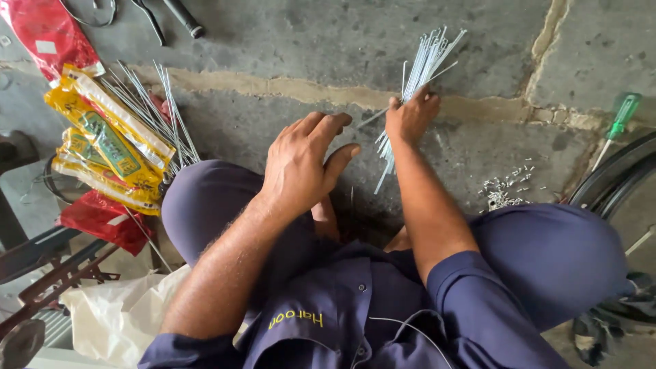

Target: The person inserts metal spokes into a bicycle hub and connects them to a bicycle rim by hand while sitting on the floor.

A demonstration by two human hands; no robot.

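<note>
- the right hand [412,116] is clenched round a bundle of thin silver metal spokes [424,65]; the grip covers the bundle's middle, so the spokes fan out above the fist and poke out below it.
- the left hand [301,160] hovers just left of the bundle, fingers loosely curled, grasping nothing.
- left of the bundle, yellow plastic packets [102,147] lie over a second spray of loose spokes [147,102], hiding their lower ends.
- right of the bundle, a small heap of tiny silver metal bits [506,191] lies on the grey concrete floor [307,41], too small to make out.
- further right, a green-handled screwdriver [618,123] lies beside a black tyre [608,178], cut off by the edge.
</note>
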